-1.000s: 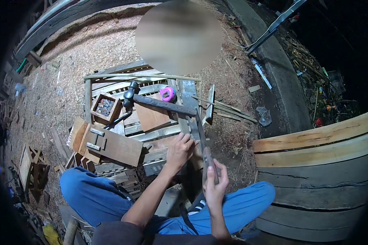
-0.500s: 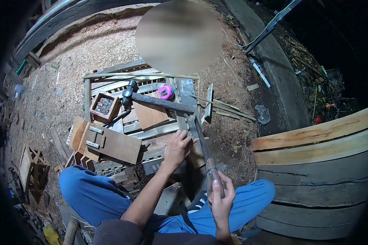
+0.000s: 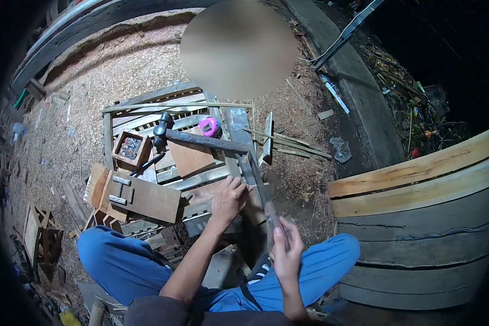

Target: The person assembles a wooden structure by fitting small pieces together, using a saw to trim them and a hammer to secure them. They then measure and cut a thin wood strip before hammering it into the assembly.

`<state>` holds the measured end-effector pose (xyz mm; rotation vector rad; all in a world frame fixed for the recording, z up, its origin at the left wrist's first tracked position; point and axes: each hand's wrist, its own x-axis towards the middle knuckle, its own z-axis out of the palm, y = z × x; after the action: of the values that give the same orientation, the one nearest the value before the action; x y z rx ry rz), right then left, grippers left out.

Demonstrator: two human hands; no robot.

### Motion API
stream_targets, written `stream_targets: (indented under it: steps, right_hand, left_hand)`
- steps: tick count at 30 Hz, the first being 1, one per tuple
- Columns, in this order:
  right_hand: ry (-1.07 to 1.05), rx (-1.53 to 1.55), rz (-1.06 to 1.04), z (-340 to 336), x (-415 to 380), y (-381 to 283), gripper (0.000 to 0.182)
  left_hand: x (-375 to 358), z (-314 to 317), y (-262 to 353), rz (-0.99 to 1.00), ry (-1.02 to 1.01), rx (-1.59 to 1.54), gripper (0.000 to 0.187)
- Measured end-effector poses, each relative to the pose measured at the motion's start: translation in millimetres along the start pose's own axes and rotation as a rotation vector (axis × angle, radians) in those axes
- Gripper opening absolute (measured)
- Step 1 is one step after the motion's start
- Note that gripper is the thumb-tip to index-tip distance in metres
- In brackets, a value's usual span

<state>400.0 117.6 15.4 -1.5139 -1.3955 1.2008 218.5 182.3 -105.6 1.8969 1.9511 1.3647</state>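
My right hand [image 3: 288,247] is wrapped round a long, narrow, wooden-looking tool [image 3: 273,220], thumb along its side, above my right knee. Motion blurs the tool, and its upper end points away from me beside the slatted wooden platform. My left hand [image 3: 230,201] rests at the platform's near right part, its fingers closed in a pinch; I cannot tell what they hold. Beyond that hand lies a hammer [image 3: 206,142] with a dark head, across a thin brown board [image 3: 192,157]. A pink tape measure [image 3: 209,127] sits just behind the hammer's handle.
An open wooden box [image 3: 131,148] of small metal pieces stands on the platform's left. Nearer me is a brown panel [image 3: 152,202] with small blocks on it. Thin sticks [image 3: 299,144] lie to the right, and long planks [image 3: 413,176] fill the right side.
The view has shifted slightly, moving the scene left. My right hand and its tool have moved a little forward, away from me. My left hand stays closed at nearly the same spot.
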Motion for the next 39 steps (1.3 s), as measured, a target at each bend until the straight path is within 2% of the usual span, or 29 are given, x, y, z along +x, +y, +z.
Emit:
stream_targets:
  steps: [2,4,6,7,9,12,16,22,24,25,28,32,36,39]
  right_hand:
    - [0.018,0.0,0.026,-11,-10,1,0.036]
    - [0.009,0.107,0.166,4,3,-14,0.036]
    - [0.043,-0.018,-0.051,17,23,2,0.035]
    - [0.033,-0.011,-0.06,18,23,0,0.035]
    - [0.004,0.107,0.108,6,9,-8,0.034]
    - [0.019,0.012,0.012,-10,-4,0,0.034]
    - [0.025,0.024,-0.019,16,21,-1,0.037]
    - [0.004,-0.022,0.024,-14,-13,-12,0.036]
    - [0.004,0.06,0.159,0,-3,-27,0.037]
    - [-0.013,0.008,0.011,7,12,-14,0.036]
    - [-0.033,-0.042,-0.012,6,11,-8,0.036]
    - [-0.035,0.036,0.113,-19,-23,-19,0.034]
    - [-0.033,0.101,0.131,-1,0,-29,0.033]
    - [-0.069,0.125,0.133,-2,-3,-24,0.033]
  left_hand:
    - [-1,1,0,0.006,-0.008,-0.003,0.022]
    - [-3,2,0,-0.003,-0.023,-0.018,0.021]
    - [-1,1,-2,-0.003,-0.016,-0.014,0.021]
    - [-1,0,-4,0.0,-0.035,-0.005,0.02]
    - [-7,2,-3,-0.014,-0.06,-0.006,0.019]
    - [-3,1,-4,-0.013,-0.038,0.013,0.019]
    - [-4,1,0,-0.01,-0.063,0.002,0.019]
    - [-4,3,-3,-0.001,-0.052,0.026,0.02]
    - [-3,2,-2,-0.034,-0.062,0.014,0.019]
    - [-3,2,-2,-0.037,-0.081,0.018,0.019]
    - [-2,-2,-1,-0.009,-0.06,0.022,0.021]
    - [-3,0,0,-0.037,-0.037,-0.011,0.021]
    - [-1,0,-2,-0.051,-0.038,-0.05,0.022]
    - [0,0,-3,-0.097,0.033,-0.086,0.026]
